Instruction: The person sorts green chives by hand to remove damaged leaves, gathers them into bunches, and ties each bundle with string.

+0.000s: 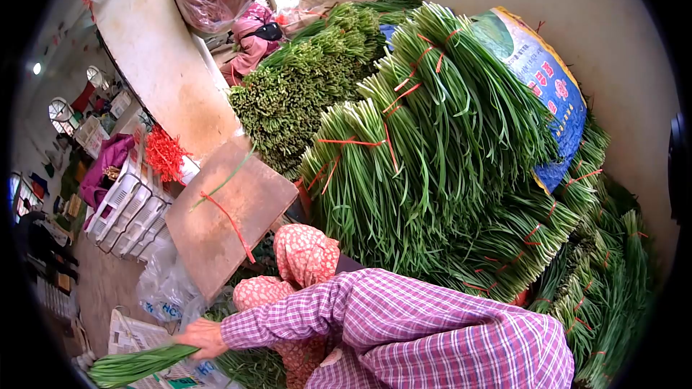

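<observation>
At the lower left, my right hand (204,338) is closed around a loose bunch of long green leaves (137,366), which look like garlic chives and hang out to the left. My right arm in a plaid sleeve stretches across my lap. My left hand is out of view. Beyond my knees lies a worn flat board (216,205) with a red tie (229,225) and a single green stalk (231,173) on it. A big heap of chive bundles (432,144), bound with red ties, rises to the right.
Stalks with thick cut ends (303,94) are stacked at the back. A printed blue sack (551,97) drapes over the heap. Left of the board are a bunch of red ties (164,155), stacked white crates (126,209) and clear plastic bags (164,281). Loose leaves (249,367) lie below my arm.
</observation>
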A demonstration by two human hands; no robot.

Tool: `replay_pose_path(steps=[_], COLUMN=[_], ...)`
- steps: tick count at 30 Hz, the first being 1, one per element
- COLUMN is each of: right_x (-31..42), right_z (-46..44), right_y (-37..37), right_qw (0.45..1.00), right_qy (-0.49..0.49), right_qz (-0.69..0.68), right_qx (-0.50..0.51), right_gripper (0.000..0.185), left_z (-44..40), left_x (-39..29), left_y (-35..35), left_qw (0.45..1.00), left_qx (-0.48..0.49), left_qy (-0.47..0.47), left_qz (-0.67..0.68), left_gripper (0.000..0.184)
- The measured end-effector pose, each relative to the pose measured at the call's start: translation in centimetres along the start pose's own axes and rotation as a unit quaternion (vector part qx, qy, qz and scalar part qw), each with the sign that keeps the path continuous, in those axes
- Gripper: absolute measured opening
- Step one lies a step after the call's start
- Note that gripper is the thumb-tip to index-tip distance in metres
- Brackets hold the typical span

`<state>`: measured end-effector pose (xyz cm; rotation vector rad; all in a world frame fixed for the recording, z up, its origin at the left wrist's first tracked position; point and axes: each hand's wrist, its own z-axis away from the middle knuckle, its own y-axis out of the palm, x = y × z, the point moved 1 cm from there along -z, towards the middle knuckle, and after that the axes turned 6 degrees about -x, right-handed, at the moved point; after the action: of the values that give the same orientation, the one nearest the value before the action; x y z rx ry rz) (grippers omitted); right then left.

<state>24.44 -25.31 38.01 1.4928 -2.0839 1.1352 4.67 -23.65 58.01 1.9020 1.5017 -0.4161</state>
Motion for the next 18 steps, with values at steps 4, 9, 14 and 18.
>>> replay_pose_path(steps=[4,9,14,18], right_x=[-6.8,-8.6,1.9,7.7], right_z=[1.5,0.4,-4.9,-7.6], right_y=[-0.6,-7.1,-10.4,-5.6], right_qw=[0.963,0.907,0.986,0.989], right_qy=[0.093,0.223,-0.021,-0.099], right_qz=[0.240,0.349,0.035,0.017], right_qx=[0.082,0.071,-0.160,-0.108], right_gripper=[0.028,0.011,0.069,0.107], left_z=[-4.2,-3.8,-1.4,0.2], left_x=[-1.0,-0.8,2.3,2.1], left_y=[-2.8,-5.2,-0.9,3.6], left_qw=[0.995,0.968,0.983,0.993], left_qx=[-0.091,-0.144,-0.031,-0.084], left_qy=[0.007,-0.122,0.025,-0.053], left_qz=[-0.030,-0.165,-0.178,-0.067], left_gripper=[0.032,0.042,0.029,0.025])
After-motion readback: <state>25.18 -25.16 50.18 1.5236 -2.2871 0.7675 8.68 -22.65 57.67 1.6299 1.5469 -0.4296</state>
